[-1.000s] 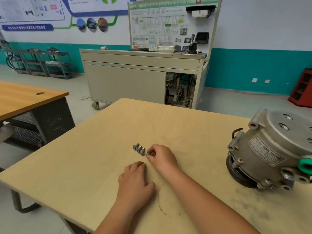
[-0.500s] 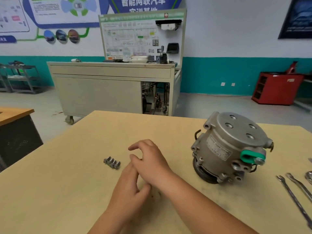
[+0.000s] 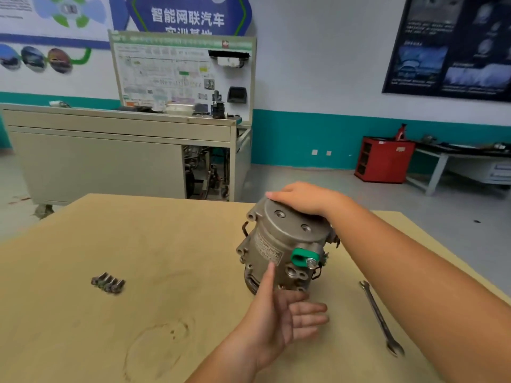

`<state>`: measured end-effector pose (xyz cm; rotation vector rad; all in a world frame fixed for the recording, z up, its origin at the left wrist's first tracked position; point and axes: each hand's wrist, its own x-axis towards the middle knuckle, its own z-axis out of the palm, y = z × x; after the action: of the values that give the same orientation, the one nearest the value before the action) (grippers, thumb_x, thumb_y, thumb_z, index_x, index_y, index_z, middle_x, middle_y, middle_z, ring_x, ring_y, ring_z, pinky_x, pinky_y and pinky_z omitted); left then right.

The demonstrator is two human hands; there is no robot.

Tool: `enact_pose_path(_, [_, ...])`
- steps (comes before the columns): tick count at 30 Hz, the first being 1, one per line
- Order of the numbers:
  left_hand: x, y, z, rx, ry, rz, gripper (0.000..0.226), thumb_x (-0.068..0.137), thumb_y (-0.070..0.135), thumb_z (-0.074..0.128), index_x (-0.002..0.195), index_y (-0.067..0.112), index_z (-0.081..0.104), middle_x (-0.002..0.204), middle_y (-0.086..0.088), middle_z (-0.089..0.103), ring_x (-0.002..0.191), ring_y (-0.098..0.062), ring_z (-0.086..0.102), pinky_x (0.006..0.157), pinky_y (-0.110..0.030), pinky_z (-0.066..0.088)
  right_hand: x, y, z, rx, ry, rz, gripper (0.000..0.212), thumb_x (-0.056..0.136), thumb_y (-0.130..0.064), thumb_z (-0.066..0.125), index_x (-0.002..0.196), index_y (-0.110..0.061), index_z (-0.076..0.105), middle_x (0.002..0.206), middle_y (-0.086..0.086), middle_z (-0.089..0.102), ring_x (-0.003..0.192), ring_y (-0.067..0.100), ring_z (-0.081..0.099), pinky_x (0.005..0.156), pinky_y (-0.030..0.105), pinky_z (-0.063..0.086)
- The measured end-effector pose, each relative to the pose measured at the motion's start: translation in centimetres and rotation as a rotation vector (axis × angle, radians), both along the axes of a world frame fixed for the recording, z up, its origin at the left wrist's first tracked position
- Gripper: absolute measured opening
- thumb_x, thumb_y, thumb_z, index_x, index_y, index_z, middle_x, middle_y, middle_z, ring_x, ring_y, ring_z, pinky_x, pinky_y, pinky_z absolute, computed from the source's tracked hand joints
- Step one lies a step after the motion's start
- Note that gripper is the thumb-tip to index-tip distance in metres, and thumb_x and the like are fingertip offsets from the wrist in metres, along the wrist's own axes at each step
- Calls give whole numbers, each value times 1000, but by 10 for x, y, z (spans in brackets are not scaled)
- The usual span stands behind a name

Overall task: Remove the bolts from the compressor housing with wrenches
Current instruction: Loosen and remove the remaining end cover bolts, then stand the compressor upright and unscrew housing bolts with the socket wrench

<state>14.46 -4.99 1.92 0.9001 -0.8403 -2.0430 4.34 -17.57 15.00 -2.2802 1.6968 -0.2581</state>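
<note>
The grey metal compressor (image 3: 279, 244) stands tilted on the wooden table (image 3: 166, 244), with a green cap on its near side. My right hand (image 3: 301, 200) lies flat on its top end plate, fingers straight. My left hand (image 3: 279, 316) is open below the housing, palm up, its thumb touching the labelled side. Several removed bolts (image 3: 108, 283) lie in a row on the table to the left. An open-ended wrench (image 3: 380, 317) lies on the table to the right, apart from both hands.
Beyond the table stands a beige training cabinet (image 3: 119, 150) with a wiring board. A red tool cabinet (image 3: 384, 158) and a bench stand at the back right. The table's far edge runs just behind the compressor.
Both hands have left the row of bolts and moved right to the compressor. My right hand now rests on its top; the left has opened beneath it. The view has swung right.
</note>
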Motion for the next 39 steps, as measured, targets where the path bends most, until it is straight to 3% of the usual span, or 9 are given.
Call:
enact_pose_path(5, [0,-5,3,114,181,126,106,84,76,18,141,-13,28,107,-29,66,95,-32,69,68,-30,56,9,1,-20,-185,-70,14,49,82,-74,35,81,-30,58,81,-8,59,76,9,55,58,28,39])
enact_pose_path(13, [21,-8,2,165,205,78,113,79,81,19,132,-17,38,112,-33,63,91,-34,70,70,-35,58,17,5,-24,-254,-95,-10,52,82,-73,37,84,-27,60,80,-7,58,76,11,54,59,29,38])
enact_pose_path(18, [29,-13,0,214,179,23,120,71,88,18,114,-18,53,113,-35,61,90,-38,69,67,-41,58,18,17,-24,-295,-116,40,50,79,-75,40,80,-28,58,78,-8,57,74,10,53,56,29,37])
enact_pose_path(22, [28,-8,-2,292,297,26,128,62,93,23,122,-18,50,122,-39,54,103,-44,61,70,-50,56,20,33,-26,-381,-73,81,51,78,-74,41,89,-29,60,84,-9,59,78,14,52,55,26,34])
enact_pose_path(25, [19,3,0,355,547,49,120,64,88,39,132,-11,43,128,-40,49,122,-50,45,87,-62,45,12,50,-29,-435,-80,94,49,77,-74,40,93,-32,60,90,-9,59,82,13,49,55,26,32])
enact_pose_path(27, [11,11,0,361,632,79,114,64,82,47,135,-7,42,130,-37,50,125,-49,44,99,-60,41,3,66,-34,-458,-105,102,47,77,-72,41,98,-34,59,97,-10,59,86,12,49,60,27,34])
enact_pose_path(33, [-15,29,-4,337,555,234,94,58,73,51,121,5,62,118,-26,63,106,-45,62,89,-58,48,-12,109,-50,-541,-118,145,58,73,-73,41,112,-33,60,110,-12,61,103,11,52,77,28,40])
enact_pose_path(36, [-21,35,-3,348,568,256,89,57,69,55,118,6,66,118,-25,64,103,-46,63,84,-58,51,-13,123,-51,-517,-92,146,62,69,-75,39,111,-34,61,108,-14,59,102,8,51,79,27,39])
enact_pose_path(39, [-24,37,-9,372,585,278,89,61,73,52,114,3,69,118,-24,64,105,-46,62,89,-55,48,-17,122,-33,-262,-323,111,64,65,-81,32,94,-33,64,94,-18,62,93,1,55,78,25,42])
